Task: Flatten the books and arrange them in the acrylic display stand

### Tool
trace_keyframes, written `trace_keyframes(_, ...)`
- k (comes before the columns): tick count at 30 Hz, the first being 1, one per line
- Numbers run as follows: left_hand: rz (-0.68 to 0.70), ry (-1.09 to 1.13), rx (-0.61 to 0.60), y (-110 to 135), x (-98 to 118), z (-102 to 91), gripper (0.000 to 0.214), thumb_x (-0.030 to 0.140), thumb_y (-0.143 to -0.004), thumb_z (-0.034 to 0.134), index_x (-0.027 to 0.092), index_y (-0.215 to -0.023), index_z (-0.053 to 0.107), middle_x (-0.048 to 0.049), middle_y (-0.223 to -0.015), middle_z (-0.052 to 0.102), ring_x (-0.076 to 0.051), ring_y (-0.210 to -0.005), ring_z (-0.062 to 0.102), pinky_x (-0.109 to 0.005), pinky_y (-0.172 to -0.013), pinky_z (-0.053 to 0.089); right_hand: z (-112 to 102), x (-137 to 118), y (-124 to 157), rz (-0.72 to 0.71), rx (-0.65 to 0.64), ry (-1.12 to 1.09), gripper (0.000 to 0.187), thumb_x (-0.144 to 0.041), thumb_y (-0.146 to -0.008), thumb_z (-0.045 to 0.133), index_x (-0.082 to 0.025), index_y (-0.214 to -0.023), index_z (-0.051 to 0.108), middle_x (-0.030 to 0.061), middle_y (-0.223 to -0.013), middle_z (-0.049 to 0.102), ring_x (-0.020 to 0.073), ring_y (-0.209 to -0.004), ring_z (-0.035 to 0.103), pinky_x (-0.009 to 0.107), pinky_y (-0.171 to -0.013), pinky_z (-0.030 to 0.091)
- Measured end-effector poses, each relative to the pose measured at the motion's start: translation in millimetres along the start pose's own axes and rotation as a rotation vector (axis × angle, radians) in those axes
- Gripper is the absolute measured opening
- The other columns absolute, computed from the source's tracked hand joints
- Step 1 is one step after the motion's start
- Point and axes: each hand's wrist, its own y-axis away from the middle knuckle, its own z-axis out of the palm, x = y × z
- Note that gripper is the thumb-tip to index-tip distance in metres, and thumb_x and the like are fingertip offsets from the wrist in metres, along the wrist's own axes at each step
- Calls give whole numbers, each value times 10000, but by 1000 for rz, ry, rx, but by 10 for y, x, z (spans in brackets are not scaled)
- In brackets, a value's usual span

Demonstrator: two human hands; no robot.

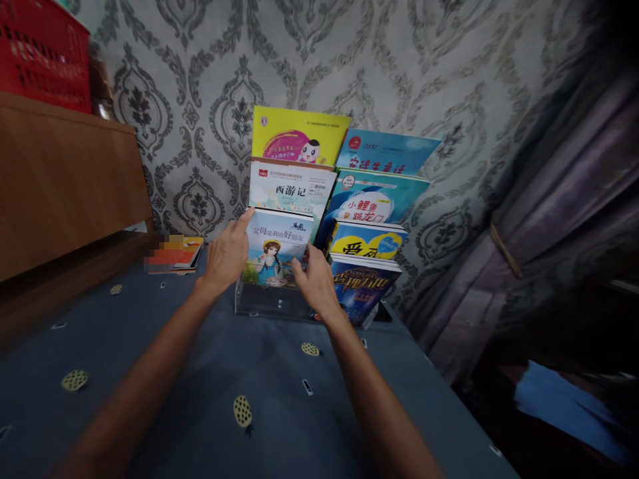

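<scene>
My left hand [228, 256] and right hand [317, 278] grip the pale-blue book [274, 243] by opposite sides, likely squaring it near the front-left corner of the clear rack [259, 303].

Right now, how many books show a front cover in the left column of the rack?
3: the yellow book at the back, the white book in the middle, and the girl-cover book in front, between the left hand and right hand. Others may be hidden behind.
</scene>
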Motion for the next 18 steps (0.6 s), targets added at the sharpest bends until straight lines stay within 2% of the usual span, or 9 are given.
trace_keyframes(3, 18, 93, 24, 19, -18, 37, 574, 133, -950, 394, 227, -1516, 395, -107, -1350, 613, -277, -1204, 593, -425, -1038, 468, 3, 45, -3, -15, 3, -28, 516, -345, -899, 476, -136, -1367, 531, 171, -1142, 658, 311, -1029, 640, 487, -913, 534)
trace_keyframes(6, 46, 181, 45, 58, -46, 105, 639, 126, -936, 397, 231, -1561, 311, -113, -1428, 566, -280, -1245, 575, -437, -1064, 462, 3, 68, -7, -23, -3, -40, 505, -354, -897, 483, -142, -1350, 548, 164, -1132, 658, 302, -1023, 639, 475, -908, 536)
trace_keyframes(10, -27, 198, 57, 100, -86, 219, 727, 159, -926, 440, 139, -1595, 157, -202, -1433, 546, -327, -1211, 600, -474, -1020, 490, 12, 54, -12, -10, 2, -60, 514, -370, -882, 493, -137, -1335, 560, 167, -1138, 672, 315, -1059, 629, 486, -922, 526)
trace_keyframes(13, -69, 178, 39, 106, -108, 270, 636, 174, -934, 439, 83, -1539, 266, -221, -1341, 589, -339, -1206, 591, -483, -1007, 490, 34, 34, -10, 13, -15, -101, 580, -388, -874, 498, -109, -1383, 515, 174, -1151, 688, 304, -1009, 638, 472, -896, 532)
trace_keyframes(16, -61, 152, -8, 102, -108, 265, 458, 163, -946, 421, 104, -1399, 459, -177, -1228, 613, -307, -1177, 580, -444, -1009, 482, 63, 20, -3, 40, -28, -123, 634, -385, -863, 503, -99, -1427, 468, 168, -1139, 699, 291, -953, 649, 457, -865, 538)
trace_keyframes(18, -71, 141, -33, 98, -99, 246, 385, 155, -949, 424, 122, -1319, 525, -152, -1172, 608, -284, -1126, 585, -411, -991, 485, 84, 18, 1, 52, -23, -132, 633, -378, -852, 508, -104, -1422, 475, 163, -1126, 705, 293, -957, 655, 453, -864, 540)
